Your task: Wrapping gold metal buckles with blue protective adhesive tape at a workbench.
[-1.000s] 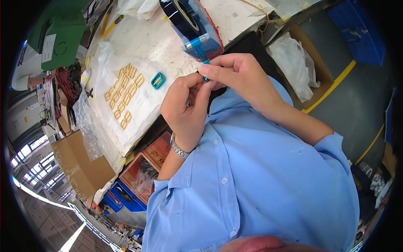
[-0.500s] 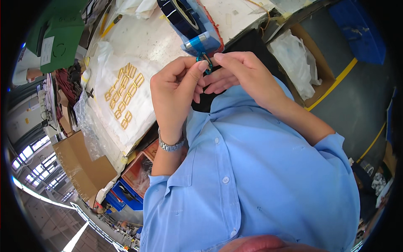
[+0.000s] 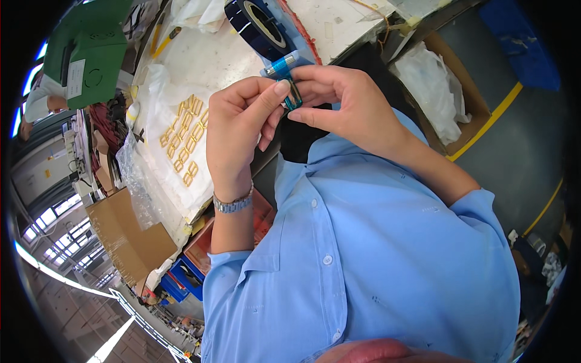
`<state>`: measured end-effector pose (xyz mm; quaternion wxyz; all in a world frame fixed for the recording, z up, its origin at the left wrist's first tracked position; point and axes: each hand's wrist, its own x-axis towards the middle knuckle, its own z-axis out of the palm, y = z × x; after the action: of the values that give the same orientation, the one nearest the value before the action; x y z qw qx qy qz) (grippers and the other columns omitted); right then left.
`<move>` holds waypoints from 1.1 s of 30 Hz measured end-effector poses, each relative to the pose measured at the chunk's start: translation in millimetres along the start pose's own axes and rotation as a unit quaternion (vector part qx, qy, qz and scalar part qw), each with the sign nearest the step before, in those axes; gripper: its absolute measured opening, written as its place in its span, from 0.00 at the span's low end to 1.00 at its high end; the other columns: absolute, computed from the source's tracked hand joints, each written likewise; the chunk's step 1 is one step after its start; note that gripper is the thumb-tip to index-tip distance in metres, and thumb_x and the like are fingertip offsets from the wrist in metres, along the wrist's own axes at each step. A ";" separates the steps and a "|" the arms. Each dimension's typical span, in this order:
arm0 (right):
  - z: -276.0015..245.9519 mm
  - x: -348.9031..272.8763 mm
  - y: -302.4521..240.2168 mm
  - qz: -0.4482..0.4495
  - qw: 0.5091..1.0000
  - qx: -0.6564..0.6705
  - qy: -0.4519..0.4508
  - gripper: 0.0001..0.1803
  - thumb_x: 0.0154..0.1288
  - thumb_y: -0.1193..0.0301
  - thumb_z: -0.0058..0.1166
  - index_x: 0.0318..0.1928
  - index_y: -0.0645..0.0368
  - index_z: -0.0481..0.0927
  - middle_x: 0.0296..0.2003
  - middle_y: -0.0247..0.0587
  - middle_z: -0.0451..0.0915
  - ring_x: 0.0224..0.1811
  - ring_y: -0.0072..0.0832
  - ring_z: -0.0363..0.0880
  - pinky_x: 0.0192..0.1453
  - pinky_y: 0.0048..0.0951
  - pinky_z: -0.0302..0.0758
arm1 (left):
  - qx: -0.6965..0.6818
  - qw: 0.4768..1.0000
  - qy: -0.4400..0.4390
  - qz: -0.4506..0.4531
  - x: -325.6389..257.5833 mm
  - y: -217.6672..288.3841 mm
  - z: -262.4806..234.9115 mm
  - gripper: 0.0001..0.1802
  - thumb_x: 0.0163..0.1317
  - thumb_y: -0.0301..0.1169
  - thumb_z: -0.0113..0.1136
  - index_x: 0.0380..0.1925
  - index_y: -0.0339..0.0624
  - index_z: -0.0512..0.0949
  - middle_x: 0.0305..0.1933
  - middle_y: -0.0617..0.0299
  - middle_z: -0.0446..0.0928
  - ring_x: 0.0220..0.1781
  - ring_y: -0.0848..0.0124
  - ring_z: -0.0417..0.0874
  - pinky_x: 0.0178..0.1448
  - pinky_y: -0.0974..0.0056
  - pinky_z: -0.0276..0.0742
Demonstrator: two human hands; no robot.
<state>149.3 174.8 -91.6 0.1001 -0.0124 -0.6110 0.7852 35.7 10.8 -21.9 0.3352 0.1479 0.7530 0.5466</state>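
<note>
Between my two hands is a small metal buckle with shiny teal film on it, close in front of the tape dispenser. My left hand pinches its left side between thumb and fingers. My right hand closes on it from the right, with the thumb at its near end and the fingers behind, partly hidden. Just beyond it, a strip of teal tape lies across the dispenser's front. A dark blue tape roll sits in the dispenser. To the left, several gold buckles lie in rows on white sheeting.
The white worktable carries a yellow cutter at the far left. A cardboard box with white plastic stands on the right. Brown cardboard and a green bin are on the left. Another person's arm shows there.
My right hand has turned, and its thumb has come down to the near end of the buckle. My left hand has shifted slightly left. More of the teal-covered buckle shows between them.
</note>
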 end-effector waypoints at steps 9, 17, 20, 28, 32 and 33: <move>2.6 0.5 0.6 0.018 0.999 0.019 0.035 0.27 0.69 0.75 0.74 0.65 0.71 0.83 0.43 0.47 0.95 0.43 0.23 0.93 0.52 0.26 0.88 | 0.026 1.000 -0.001 0.002 0.7 7.8 2.9 0.16 0.79 0.36 0.67 0.37 0.33 0.87 0.22 0.67 0.79 0.16 0.82 0.73 0.18 0.74 0.63; -12.3 -3.1 26.9 -0.048 0.998 -0.017 0.022 0.30 0.67 0.75 0.76 0.66 0.73 0.82 0.48 0.49 0.94 0.48 0.27 0.94 0.58 0.28 0.88 | -0.007 1.000 0.016 0.002 -4.5 -2.6 19.3 0.17 0.78 0.36 0.69 0.31 0.34 0.85 0.23 0.66 0.81 0.18 0.81 0.79 0.20 0.74 0.72; -20.2 5.4 26.6 -0.041 0.998 -0.042 -0.014 0.29 0.67 0.75 0.76 0.65 0.73 0.83 0.47 0.49 0.94 0.49 0.27 0.94 0.60 0.29 0.88 | -0.020 1.000 0.019 0.008 -3.7 -6.0 19.8 0.17 0.78 0.35 0.69 0.32 0.34 0.85 0.23 0.66 0.81 0.18 0.81 0.79 0.20 0.73 0.73; -33.2 13.8 23.3 -0.056 0.989 -0.119 -0.062 0.28 0.66 0.79 0.74 0.66 0.68 0.85 0.54 0.46 0.92 0.58 0.28 0.91 0.65 0.29 0.85 | -0.029 0.998 0.040 0.034 -3.5 -15.6 24.8 0.18 0.79 0.37 0.68 0.31 0.35 0.84 0.22 0.67 0.80 0.18 0.81 0.78 0.19 0.73 0.73; -29.2 11.5 22.0 -0.063 0.987 -0.136 -0.054 0.28 0.66 0.79 0.74 0.66 0.68 0.85 0.56 0.45 0.92 0.60 0.29 0.91 0.66 0.30 0.84 | -0.056 0.996 0.045 0.050 -3.6 -25.1 25.1 0.16 0.77 0.35 0.69 0.34 0.32 0.86 0.23 0.63 0.82 0.18 0.79 0.81 0.20 0.72 0.78; -27.6 10.9 24.9 -0.073 0.987 -0.134 -0.044 0.27 0.66 0.76 0.75 0.65 0.67 0.85 0.53 0.46 0.93 0.57 0.27 0.91 0.64 0.29 0.84 | -0.070 0.995 0.045 0.051 -4.7 -28.3 25.7 0.16 0.77 0.35 0.69 0.34 0.31 0.86 0.23 0.63 0.82 0.18 0.78 0.81 0.20 0.72 0.78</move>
<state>139.0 197.2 -121.5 0.1271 0.0537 -0.7136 0.6868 60.4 16.5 -50.9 0.2817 0.1375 0.7188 0.6206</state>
